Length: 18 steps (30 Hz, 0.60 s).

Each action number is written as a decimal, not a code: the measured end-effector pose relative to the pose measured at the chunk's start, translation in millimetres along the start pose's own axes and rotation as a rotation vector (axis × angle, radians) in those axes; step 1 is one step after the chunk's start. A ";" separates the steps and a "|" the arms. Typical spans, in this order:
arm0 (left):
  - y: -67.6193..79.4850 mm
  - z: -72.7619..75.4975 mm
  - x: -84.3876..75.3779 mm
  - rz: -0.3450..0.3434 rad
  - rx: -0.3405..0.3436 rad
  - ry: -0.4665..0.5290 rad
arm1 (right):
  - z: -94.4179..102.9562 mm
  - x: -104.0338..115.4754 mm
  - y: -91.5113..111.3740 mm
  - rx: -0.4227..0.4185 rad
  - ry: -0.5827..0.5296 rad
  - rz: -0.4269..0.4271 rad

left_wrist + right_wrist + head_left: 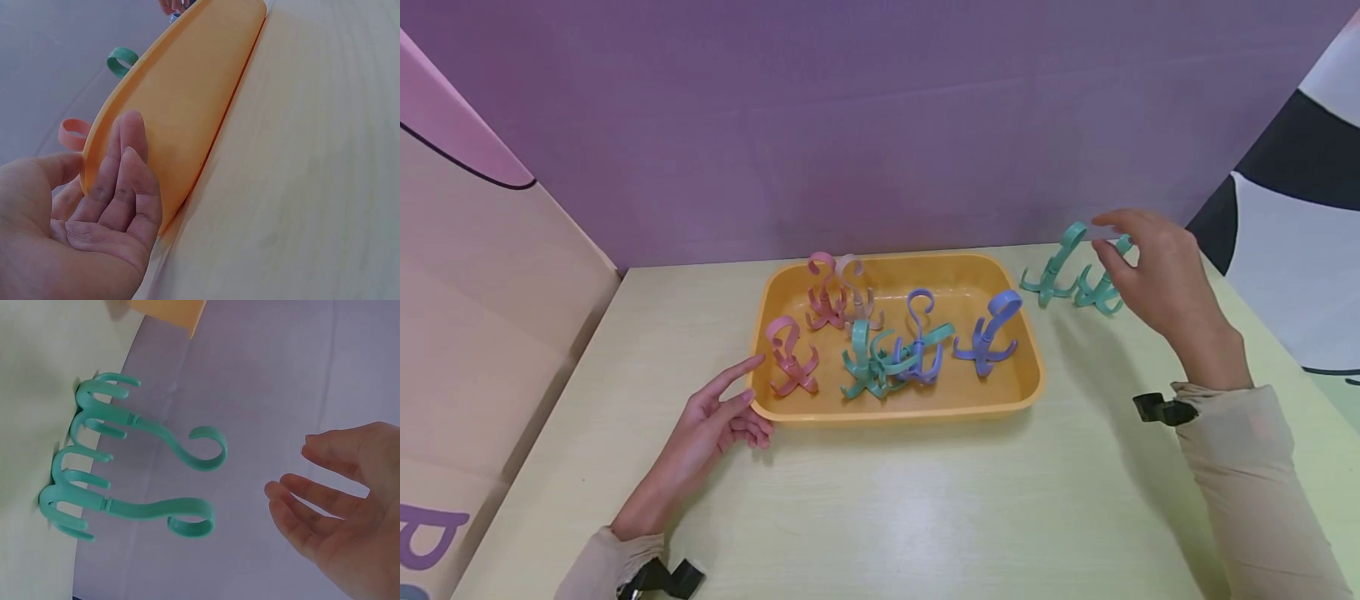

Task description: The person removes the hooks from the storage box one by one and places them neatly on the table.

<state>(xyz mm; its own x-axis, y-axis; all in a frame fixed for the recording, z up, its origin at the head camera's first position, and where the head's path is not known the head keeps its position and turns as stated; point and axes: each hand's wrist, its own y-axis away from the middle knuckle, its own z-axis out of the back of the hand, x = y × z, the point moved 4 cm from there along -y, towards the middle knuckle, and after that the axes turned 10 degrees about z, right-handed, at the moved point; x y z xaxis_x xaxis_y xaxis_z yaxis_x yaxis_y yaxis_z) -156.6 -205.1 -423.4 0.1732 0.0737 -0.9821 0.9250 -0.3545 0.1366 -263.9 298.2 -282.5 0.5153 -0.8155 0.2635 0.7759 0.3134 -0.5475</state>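
Fingers of the right hand (1161, 275) are bent and parted from the thumb, at right; loosely bent left hand (711, 421) fingers touch the tray rim, left of centre. Purple backdrop (865, 125) fills the top, printed panels (467, 283) flanking it. Pale wood-grain table (887, 517) spreads below. Centre: orange tray (895, 416) with coloured hooks (793, 375). Upper right: two green hooks (1049, 279) on the tabletop.
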 end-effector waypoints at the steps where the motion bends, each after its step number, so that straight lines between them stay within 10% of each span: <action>1: 0.1 -0.1 -0.2 -0.001 0.000 -0.001 | 0.0 1.2 0.0 0.000 -0.002 0.006; 18: -0.1 0.3 0.2 0.003 -0.004 0.007 | -2.3 16.1 -1.5 0.026 0.000 0.047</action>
<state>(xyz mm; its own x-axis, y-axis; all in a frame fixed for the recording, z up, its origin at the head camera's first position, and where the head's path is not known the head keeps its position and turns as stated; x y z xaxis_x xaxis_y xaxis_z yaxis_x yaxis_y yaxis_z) -156.8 -205.4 -423.7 0.1782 0.0788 -0.9808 0.9258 -0.3511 0.1400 -257.6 283.4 -279.3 0.5513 -0.7996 0.2380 0.7603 0.3640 -0.5380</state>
